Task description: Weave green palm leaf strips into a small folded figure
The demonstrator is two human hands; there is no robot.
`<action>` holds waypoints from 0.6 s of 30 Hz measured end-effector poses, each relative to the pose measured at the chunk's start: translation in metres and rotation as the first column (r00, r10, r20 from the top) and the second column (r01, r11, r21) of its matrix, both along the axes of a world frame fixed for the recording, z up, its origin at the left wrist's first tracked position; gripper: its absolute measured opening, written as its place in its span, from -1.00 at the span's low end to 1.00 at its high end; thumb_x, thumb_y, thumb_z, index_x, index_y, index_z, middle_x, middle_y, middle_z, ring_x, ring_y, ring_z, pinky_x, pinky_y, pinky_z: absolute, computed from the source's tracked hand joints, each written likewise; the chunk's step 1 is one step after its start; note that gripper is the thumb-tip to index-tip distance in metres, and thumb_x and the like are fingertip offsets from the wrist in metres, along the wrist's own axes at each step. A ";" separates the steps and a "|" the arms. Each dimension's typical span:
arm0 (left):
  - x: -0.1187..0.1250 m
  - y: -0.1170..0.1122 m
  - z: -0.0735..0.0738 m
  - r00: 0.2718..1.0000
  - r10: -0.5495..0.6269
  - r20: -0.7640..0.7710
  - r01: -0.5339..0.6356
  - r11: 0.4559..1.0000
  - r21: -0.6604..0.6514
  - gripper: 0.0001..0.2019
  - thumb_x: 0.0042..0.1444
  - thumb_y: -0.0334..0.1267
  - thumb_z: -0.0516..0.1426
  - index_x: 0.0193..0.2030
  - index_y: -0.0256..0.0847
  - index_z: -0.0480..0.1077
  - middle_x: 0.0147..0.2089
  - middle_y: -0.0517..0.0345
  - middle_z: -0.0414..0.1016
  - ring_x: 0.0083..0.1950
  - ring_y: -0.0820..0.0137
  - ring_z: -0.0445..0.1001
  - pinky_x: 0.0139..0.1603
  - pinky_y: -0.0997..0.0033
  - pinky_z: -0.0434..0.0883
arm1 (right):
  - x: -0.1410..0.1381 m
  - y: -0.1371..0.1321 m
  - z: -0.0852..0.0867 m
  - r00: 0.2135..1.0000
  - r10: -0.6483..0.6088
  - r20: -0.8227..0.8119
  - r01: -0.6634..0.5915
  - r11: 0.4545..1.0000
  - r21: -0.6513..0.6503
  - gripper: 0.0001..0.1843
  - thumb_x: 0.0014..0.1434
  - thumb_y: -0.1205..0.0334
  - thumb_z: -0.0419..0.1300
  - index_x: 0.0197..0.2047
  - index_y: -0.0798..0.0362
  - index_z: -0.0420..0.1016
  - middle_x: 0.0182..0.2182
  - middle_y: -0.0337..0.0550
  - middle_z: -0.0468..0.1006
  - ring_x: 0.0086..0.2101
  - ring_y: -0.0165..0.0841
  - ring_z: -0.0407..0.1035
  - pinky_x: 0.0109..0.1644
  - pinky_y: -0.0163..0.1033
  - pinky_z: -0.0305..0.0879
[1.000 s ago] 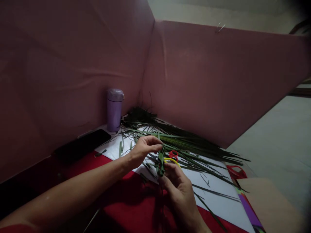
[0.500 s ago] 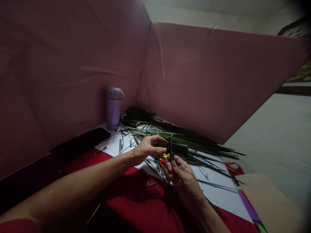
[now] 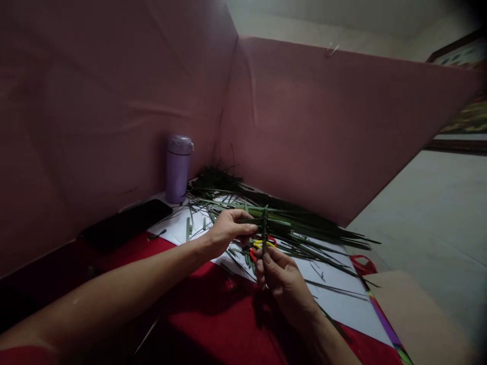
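In the head view, your left hand [image 3: 228,230] pinches one end of a green leaf strip [image 3: 266,222] that runs level across, thumb and fingers closed on it. Your right hand [image 3: 279,276] is clamped on a second, upright strip [image 3: 265,238] that crosses the first, fingertips closed around its lower part. Both hands are raised just above the tabletop, close together but not touching, near the middle of the white sheet [image 3: 342,304].

Just behind your hands, a pair of scissors with red and yellow handles [image 3: 262,245] lies on that sheet, partly hidden by leaves. A long heap of leaves [image 3: 304,228] stretches from the back corner along the right screen [image 3: 342,126]. A purple bottle [image 3: 178,168] stands upright in the back corner, just beside the heap's dark end. A black phone [image 3: 125,225] lies flat along the left edge, at the foot of the left screen. A red cloth [image 3: 213,319] covers the near part of the tabletop under your forearms. Short leaf offcuts [image 3: 188,229] lie scattered on the sheet between phone and hands.
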State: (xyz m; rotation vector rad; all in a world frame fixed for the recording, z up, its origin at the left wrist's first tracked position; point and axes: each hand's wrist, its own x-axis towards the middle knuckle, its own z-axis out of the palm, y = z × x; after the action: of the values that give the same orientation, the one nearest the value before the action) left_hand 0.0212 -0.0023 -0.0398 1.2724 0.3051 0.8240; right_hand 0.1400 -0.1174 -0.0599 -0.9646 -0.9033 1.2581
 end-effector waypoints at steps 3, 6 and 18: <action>0.000 -0.003 0.003 0.999 0.044 0.007 -0.045 0.999 0.028 -0.79 -0.15 -0.28 0.21 -0.40 -0.31 0.28 -0.58 0.19 0.38 -0.65 0.56 0.27 -0.65 0.57 0.19 | 0.002 0.002 0.000 0.999 0.022 -0.041 -0.023 0.999 -0.033 -0.76 -0.01 0.12 0.23 -0.34 0.12 0.41 -0.62 -0.29 0.32 -0.65 -0.57 0.15 -0.61 -0.46 0.09; 0.001 -0.007 0.007 0.993 0.121 0.013 -0.122 0.990 0.072 -0.82 -0.15 -0.31 0.20 -0.43 -0.32 0.28 -0.62 0.21 0.35 -0.66 0.57 0.25 -0.68 0.58 0.15 | 0.002 0.002 0.000 0.997 0.023 -0.078 -0.027 0.998 -0.050 -0.74 -0.04 0.11 0.25 -0.33 0.11 0.42 -0.62 -0.29 0.34 -0.65 -0.56 0.16 -0.62 -0.46 0.11; 0.001 -0.008 0.004 0.994 0.078 0.073 -0.079 0.997 0.021 -0.77 -0.16 -0.24 0.22 -0.39 -0.32 0.30 -0.55 0.20 0.37 -0.63 0.58 0.26 -0.62 0.55 0.18 | -0.001 0.002 0.000 0.996 0.019 -0.091 -0.021 0.999 -0.027 -0.75 -0.04 0.12 0.26 -0.35 0.13 0.42 -0.61 -0.30 0.33 -0.65 -0.57 0.16 -0.63 -0.45 0.12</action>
State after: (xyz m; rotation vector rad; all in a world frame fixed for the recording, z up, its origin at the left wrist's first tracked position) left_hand 0.0224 -0.0103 -0.0353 1.2556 0.2895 0.9412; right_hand 0.1395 -0.1154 -0.0595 -0.9147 -0.8281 1.3241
